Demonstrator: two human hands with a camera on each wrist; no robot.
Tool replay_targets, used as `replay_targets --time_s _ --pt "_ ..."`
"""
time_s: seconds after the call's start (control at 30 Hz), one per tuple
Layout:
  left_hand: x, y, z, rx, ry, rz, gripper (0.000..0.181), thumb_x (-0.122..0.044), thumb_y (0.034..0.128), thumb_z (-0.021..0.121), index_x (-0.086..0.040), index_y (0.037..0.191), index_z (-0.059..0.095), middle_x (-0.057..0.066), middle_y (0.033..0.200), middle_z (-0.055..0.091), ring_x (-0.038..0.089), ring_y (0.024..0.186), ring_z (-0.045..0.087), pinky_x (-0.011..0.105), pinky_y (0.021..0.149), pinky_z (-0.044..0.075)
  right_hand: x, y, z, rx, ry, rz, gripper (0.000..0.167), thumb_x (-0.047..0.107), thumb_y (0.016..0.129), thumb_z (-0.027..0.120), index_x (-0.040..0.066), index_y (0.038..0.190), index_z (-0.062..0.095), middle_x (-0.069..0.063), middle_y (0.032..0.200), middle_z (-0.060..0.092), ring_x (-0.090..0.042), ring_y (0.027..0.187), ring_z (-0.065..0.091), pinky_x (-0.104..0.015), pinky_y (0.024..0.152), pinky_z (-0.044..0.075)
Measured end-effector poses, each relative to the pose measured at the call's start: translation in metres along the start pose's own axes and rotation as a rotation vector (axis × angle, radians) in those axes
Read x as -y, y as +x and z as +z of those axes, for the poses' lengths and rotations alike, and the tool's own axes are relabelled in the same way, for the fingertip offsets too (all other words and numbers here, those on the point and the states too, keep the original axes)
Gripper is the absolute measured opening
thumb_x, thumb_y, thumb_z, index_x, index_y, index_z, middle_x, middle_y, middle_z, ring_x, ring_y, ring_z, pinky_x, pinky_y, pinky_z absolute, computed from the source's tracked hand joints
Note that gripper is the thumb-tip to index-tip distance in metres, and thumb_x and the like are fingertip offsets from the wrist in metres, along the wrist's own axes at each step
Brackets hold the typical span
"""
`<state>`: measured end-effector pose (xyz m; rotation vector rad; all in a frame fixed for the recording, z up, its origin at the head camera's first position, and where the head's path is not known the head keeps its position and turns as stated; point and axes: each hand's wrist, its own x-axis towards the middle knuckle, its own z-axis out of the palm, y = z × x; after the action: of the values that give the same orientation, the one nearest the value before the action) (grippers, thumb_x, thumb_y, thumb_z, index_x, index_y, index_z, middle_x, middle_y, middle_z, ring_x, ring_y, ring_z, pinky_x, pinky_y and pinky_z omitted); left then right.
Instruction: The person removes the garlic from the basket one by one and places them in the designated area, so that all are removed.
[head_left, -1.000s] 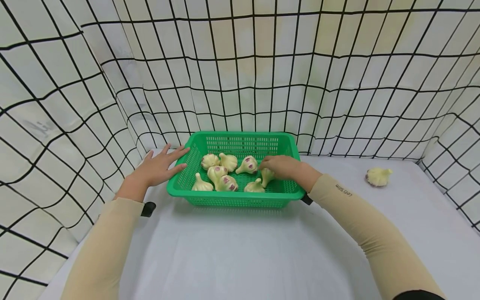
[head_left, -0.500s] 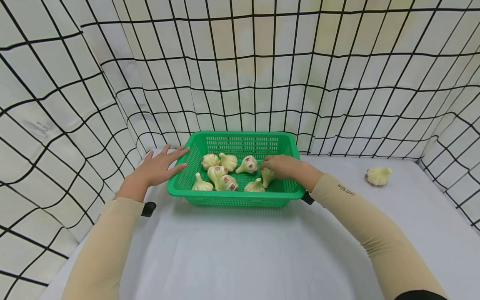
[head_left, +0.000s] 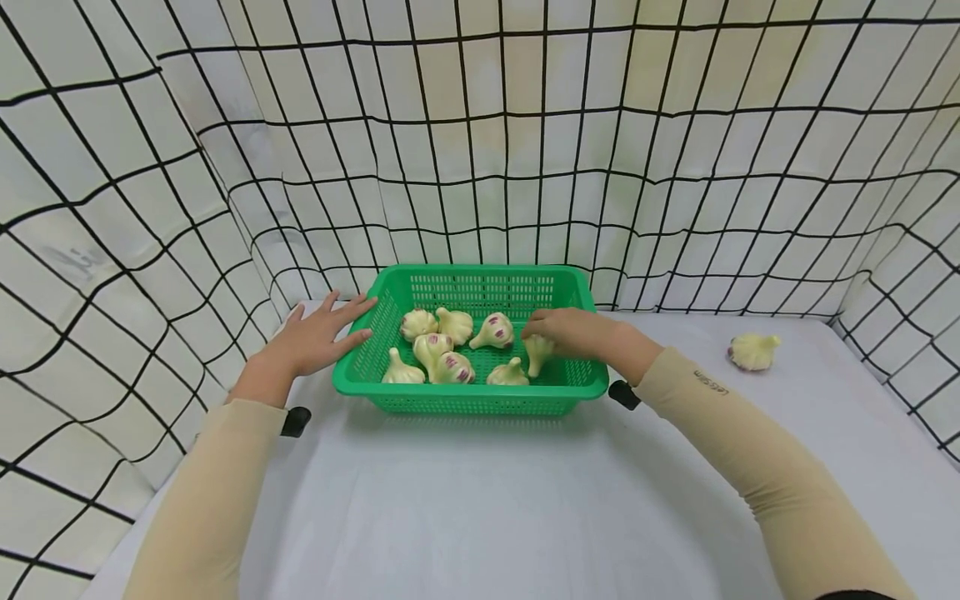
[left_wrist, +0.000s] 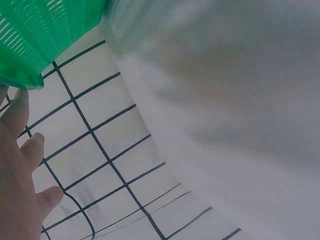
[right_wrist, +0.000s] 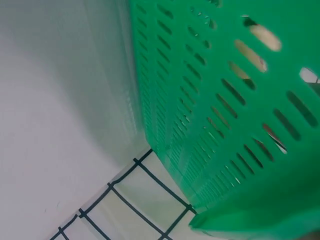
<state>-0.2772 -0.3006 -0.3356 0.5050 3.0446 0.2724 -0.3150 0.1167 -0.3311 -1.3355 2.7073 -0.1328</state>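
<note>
Your right grip (head_left: 573, 332) pinches a garlic bulb (head_left: 537, 357) inside the green basket (head_left: 469, 390); the bulb sits under your fingertips, pale cream, its body tapering to a neck toward the near side. Just left of that grip lies a purple-streaked bulb (head_left: 493, 332), with a paler bulb (head_left: 507, 373) nearer you. Your left grip (head_left: 318, 337), fingers spread and holding nothing, touches the basket's left rim, while a yellowish bulb (head_left: 752, 352) lies on the bench (head_left: 465, 500), well right of your right grip.
</note>
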Motion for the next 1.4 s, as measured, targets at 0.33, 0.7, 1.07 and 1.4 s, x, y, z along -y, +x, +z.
replay_targets --time_s 0.33,0.7,1.07,1.4 --pt "0.0 0.0 0.0 0.0 0.002 0.0 0.069 -0.055 0.1074 0.041 -0.019 0.165 0.025 0.012 0.169 0.019 0.045 0.155 0.002 0.073 0.116 -0.004 -0.002 -0.012 -0.008 -0.101 0.045 -0.054 0.045 0.0 0.089 0.079 0.004 0.132 0.066 -0.013 0.134 0.062 -0.032 0.121 0.062 -0.04 0.097 0.055" --pt "0.0 0.0 0.0 0.001 0.004 0.006 0.07 -0.056 0.1072 0.04 -0.019 0.165 0.025 0.012 0.169 0.02 0.045 0.155 0.002 0.072 0.116 -0.004 -0.01 -0.029 -0.017 -0.206 0.105 -0.011 0.049 -0.001 0.09 0.077 0.004 0.137 0.063 -0.015 0.141 0.058 -0.034 0.125 0.059 -0.045 0.095 0.055" --pt "0.001 0.0 0.001 -0.002 0.006 0.003 0.069 -0.055 0.1076 0.04 -0.018 0.165 0.025 0.012 0.169 0.02 0.045 0.154 0.002 0.072 0.116 -0.004 -0.007 -0.048 -0.025 -0.29 0.17 -0.019 0.054 -0.005 0.088 0.077 0.004 0.139 0.062 -0.014 0.145 0.056 -0.035 0.127 0.057 -0.047 0.093 0.055" --pt "0.001 0.001 0.001 -0.003 0.001 0.01 0.07 -0.056 0.1076 0.039 -0.017 0.165 0.026 0.013 0.169 0.02 0.046 0.154 0.003 0.073 0.116 -0.004 -0.004 -0.069 -0.025 -0.376 0.161 -0.072 0.054 -0.006 0.087 0.077 0.005 0.138 0.062 -0.014 0.144 0.056 -0.034 0.126 0.058 -0.045 0.093 0.056"
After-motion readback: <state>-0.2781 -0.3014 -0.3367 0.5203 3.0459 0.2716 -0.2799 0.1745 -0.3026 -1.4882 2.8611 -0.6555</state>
